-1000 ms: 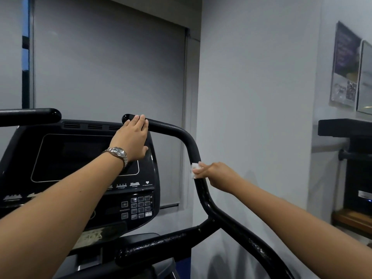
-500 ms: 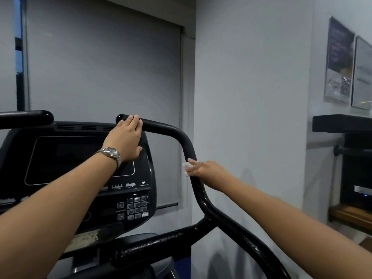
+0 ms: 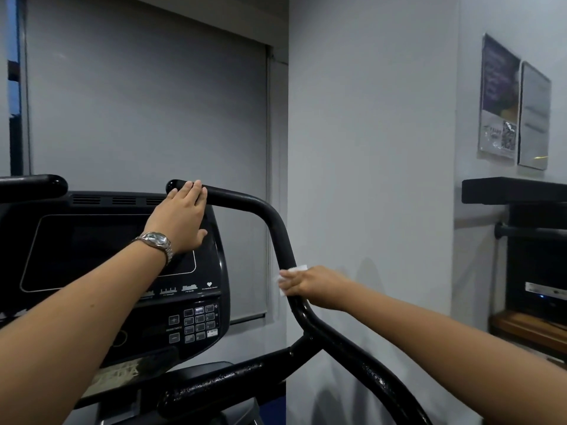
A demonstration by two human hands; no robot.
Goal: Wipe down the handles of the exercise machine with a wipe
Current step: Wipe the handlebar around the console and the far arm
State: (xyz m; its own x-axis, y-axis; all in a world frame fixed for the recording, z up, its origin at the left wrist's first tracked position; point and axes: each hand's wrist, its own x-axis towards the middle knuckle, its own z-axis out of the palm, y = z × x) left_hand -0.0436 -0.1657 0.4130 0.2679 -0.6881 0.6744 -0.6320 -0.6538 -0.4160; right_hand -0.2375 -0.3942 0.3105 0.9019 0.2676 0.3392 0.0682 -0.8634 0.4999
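Two Hands on One Handle

Left hand [image 3: 184,216]: fingers straight and together, laid flat over the top of the black handle [image 3: 264,211] near its rounded end. The thumb is spread below, in front of the console [image 3: 92,250]. Nothing is grasped. A metal wristwatch [image 3: 157,240] sits on this wrist.

Right hand [image 3: 310,285]: fingers curled round the descending section of the same handle, below its bend and above the junction with the cross bar [image 3: 221,381]. The white wipe [image 3: 293,269] is clamped between this hand and the tube; its edges protrude above and left of the fingers.

Second handle [image 3: 33,184]: rounded end at far left, untouched, just above the console top.

Keypad [image 3: 196,323]: lower right of the console.

Two posters [image 3: 498,96] hang on the right wall.
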